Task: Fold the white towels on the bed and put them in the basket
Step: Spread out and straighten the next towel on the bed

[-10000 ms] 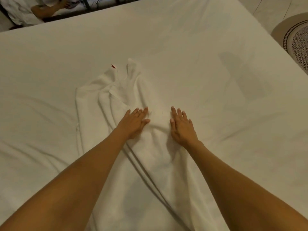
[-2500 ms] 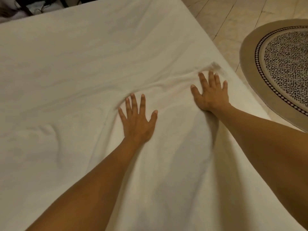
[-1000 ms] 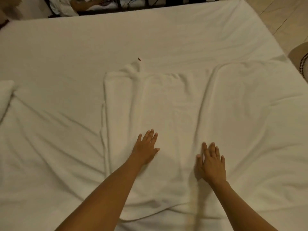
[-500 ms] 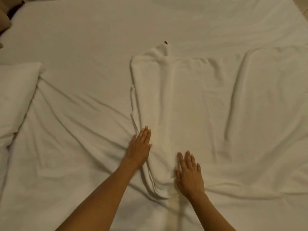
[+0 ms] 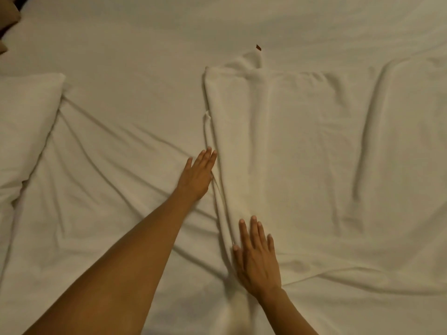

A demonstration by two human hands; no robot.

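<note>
Head view: left hand (image 5: 197, 176) laid flat, fingers together, along the left edge of the towel (image 5: 285, 151); right hand (image 5: 257, 258) pressed flat on its near left corner, nothing gripped by either. Towel spread on the bed (image 5: 125, 112), partly doubled at the left, ridges to the right. Pillow (image 5: 21, 124) at far left. Basket not seen. Risk: white on white, so bedsheet could be pinched with the edge; uneven layers could be folded crooked; ridges could be trapped.
</note>
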